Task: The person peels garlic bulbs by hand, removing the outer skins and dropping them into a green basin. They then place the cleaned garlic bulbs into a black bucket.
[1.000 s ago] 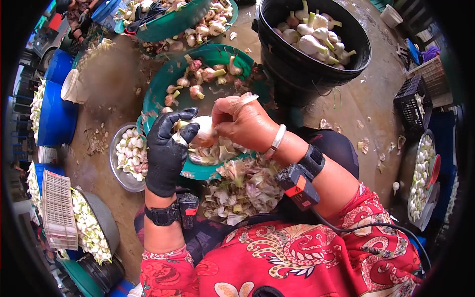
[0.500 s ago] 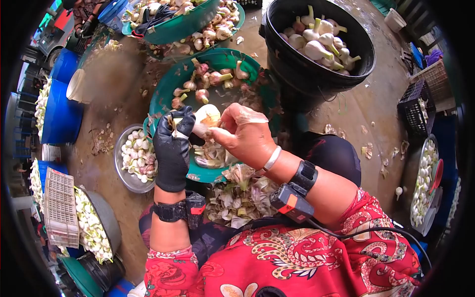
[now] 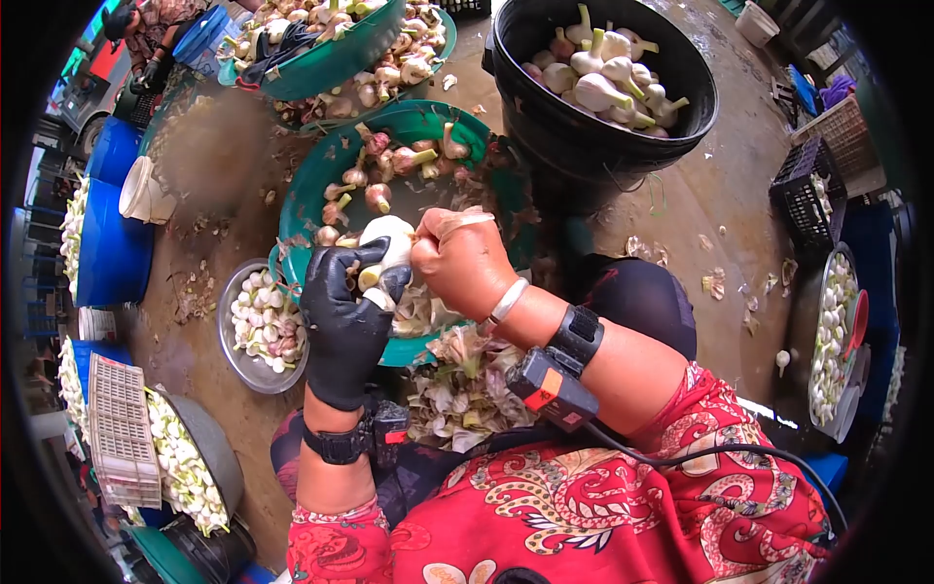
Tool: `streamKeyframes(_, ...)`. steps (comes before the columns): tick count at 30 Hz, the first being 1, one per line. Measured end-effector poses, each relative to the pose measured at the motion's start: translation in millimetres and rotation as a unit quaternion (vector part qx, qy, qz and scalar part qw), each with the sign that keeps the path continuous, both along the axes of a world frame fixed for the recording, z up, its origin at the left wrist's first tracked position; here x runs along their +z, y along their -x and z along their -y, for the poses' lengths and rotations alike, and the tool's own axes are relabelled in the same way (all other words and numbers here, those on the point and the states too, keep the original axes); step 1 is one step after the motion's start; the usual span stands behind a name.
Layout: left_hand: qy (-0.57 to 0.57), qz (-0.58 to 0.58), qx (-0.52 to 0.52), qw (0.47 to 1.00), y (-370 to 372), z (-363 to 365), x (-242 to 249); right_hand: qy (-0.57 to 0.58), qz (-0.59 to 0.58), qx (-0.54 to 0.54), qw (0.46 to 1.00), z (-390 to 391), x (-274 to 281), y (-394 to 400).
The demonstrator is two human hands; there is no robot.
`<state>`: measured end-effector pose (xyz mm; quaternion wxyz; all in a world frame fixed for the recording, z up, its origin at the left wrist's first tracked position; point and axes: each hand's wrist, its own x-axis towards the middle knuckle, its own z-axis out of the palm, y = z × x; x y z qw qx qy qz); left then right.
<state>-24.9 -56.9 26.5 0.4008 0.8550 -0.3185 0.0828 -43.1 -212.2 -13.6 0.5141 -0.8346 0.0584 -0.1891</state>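
Note:
Over a green basin (image 3: pixel 292 209), my left hand (image 3: pixel 350 311) in a black glove grips a white garlic bulb (image 3: pixel 389 234), its cut stem end near the thumb. My bare right hand (image 3: pixel 462 258) is closed against the right side of the bulb; whatever its fingers pinch is too small to name. Pinkish unpeeled bulbs (image 3: pixel 377 198) lie in the basin behind my hands. Loose peeled skins (image 3: pixel 467 389) are heaped below, by my lap. A metal bowl of white cloves (image 3: pixel 265 321) stands just left of my left hand.
A black bucket (image 3: pixel 584 127) of large white bulbs stands at upper right. Another green basin (image 3: pixel 336 68) full of garlic is at the top. A person (image 3: pixel 161 39) is at upper left. Blue tubs (image 3: pixel 117 243) line the left side, and a black crate (image 3: pixel 808 200) sits right.
My right hand has gone from spread fingers to a closed grip. The bulb now shows whiter and sits higher in my left hand. The whole view has shifted slightly.

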Motion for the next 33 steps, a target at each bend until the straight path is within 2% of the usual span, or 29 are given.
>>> streamKeyframes(1, 0.146, -0.184, 0.038, 0.971, 3.9, 2.1, 2.4, -0.008, -0.010, -0.008, 1.000, 3.2, -0.1, -2.4)
streamKeyframes(2, 0.283, -0.358, 0.073, 0.887, 6.5, 3.1, 4.7, -0.018, -0.019, -0.016, 1.000, 6.4, 0.3, -4.9)
streamKeyframes(3, 0.297, -0.336, 0.066, 0.891, 3.7, -2.7, -2.5, -0.068, -0.074, -0.025, 0.995, 11.0, 8.0, -6.8)
streamKeyframes(4, 0.297, -0.334, 0.068, 0.892, 3.1, -5.1, -0.7, -0.038, -0.098, -0.045, 0.993, 16.5, 4.2, -10.2)
streamKeyframes(6, 0.435, -0.432, 0.065, 0.787, 1.0, -10.9, 6.4, 0.017, -0.116, -0.048, 0.992, 22.1, -5.8, -12.9)
streamKeyframes(7, 0.443, -0.444, 0.093, 0.774, -4.6, -16.8, -2.0, 0.075, -0.061, 0.012, 0.995, 21.2, -14.7, -8.8)
streamKeyframes(8, 0.443, -0.439, 0.093, 0.776, -7.1, -17.4, -4.0, 0.033, -0.078, 0.120, 0.989, 17.2, -15.9, -3.5)
streamKeyframes(10, 0.435, -0.406, 0.082, 0.799, -8.5, -15.5, -7.7, -0.039, 0.017, 0.151, 0.988, 5.6, 2.4, 5.0)
streamKeyframes(12, 0.436, -0.406, 0.054, 0.801, -7.2, -12.5, -12.0, -0.051, 0.040, 0.044, 0.997, 5.3, 11.8, 1.4)
streamKeyframes(14, 0.401, -0.367, 0.033, 0.839, -5.9, -5.7, -14.0, -0.108, 0.008, 0.046, 0.993, 0.7, 21.8, 2.8)
streamKeyframes(15, 0.404, -0.355, 0.020, 0.843, -5.0, -1.7, -11.1, -0.108, 0.008, 0.042, 0.993, -1.3, 21.8, 3.4)
streamKeyframes(16, 0.403, -0.357, 0.017, 0.843, -4.1, 0.7, -10.5, -0.053, 0.026, 0.011, 0.998, -3.1, 21.3, 4.4)
streamKeyframes(17, 0.359, -0.321, 0.033, 0.876, -2.3, 2.4, -10.7, 0.002, 0.042, -0.020, 0.999, -3.7, 20.4, 5.0)
streamKeyframes(18, 0.314, -0.284, 0.047, 0.905, -1.4, 4.2, -11.6, 0.004, 0.040, -0.024, 0.999, -4.0, 16.0, 3.9)
streamKeyframes(20, 0.294, -0.246, 0.037, 0.923, -3.1, 4.0, -17.6, 0.020, 0.075, -0.034, 0.996, -4.1, 7.8, 1.0)
streamKeyframes(23, 0.125, -0.096, 0.002, 0.987, -6.0, 1.5, -21.9, 0.020, 0.039, -0.047, 0.998, -2.2, 7.0, 1.6)
streamKeyframes(24, 0.124, -0.097, 0.000, 0.988, -3.9, 3.9, -21.0, 0.021, 0.027, -0.062, 0.997, -2.1, 5.8, 1.6)
streamKeyframes(25, 0.221, -0.201, 0.009, 0.954, 0.6, 6.8, -18.5, 0.007, 0.008, -0.064, 0.998, 2.1, 4.7, -1.5)
streamKeyframes(26, 0.313, -0.301, 0.019, 0.901, 3.8, 8.5, -13.7, 0.032, 0.036, -0.094, 0.994, 6.7, -1.2, -5.5)
streamKeyframes(27, 0.371, -0.352, 0.002, 0.859, 3.7, 6.5, -7.6, 0.009, 0.021, -0.118, 0.993, 14.8, -2.0, -10.6)
streamKeyframes(28, 0.372, -0.349, 0.002, 0.860, 3.9, 5.0, -3.0, -0.015, 0.006, -0.140, 0.990, 24.2, -2.0, -16.2)
streamKeyframes(29, 0.413, -0.396, 0.007, 0.820, 3.7, 3.2, 1.2, -0.095, -0.072, -0.143, 0.983, 34.3, -0.8, -23.1)
streamKeyframes(30, 0.451, -0.442, 0.014, 0.775, 3.8, 0.9, 3.8, -0.126, -0.098, -0.131, 0.978, 41.1, 0.1, -25.0)
streamKeyframes(32, 0.439, -0.430, 0.018, 0.789, -7.0, -7.1, -10.1, -0.031, -0.193, 0.044, 0.980, 45.0, 3.1, -13.2)
streamKeyframes(33, 0.430, -0.445, 0.021, 0.785, -17.9, -15.6, -23.5, 0.123, -0.149, 0.171, 0.966, 42.6, -8.1, -4.7)
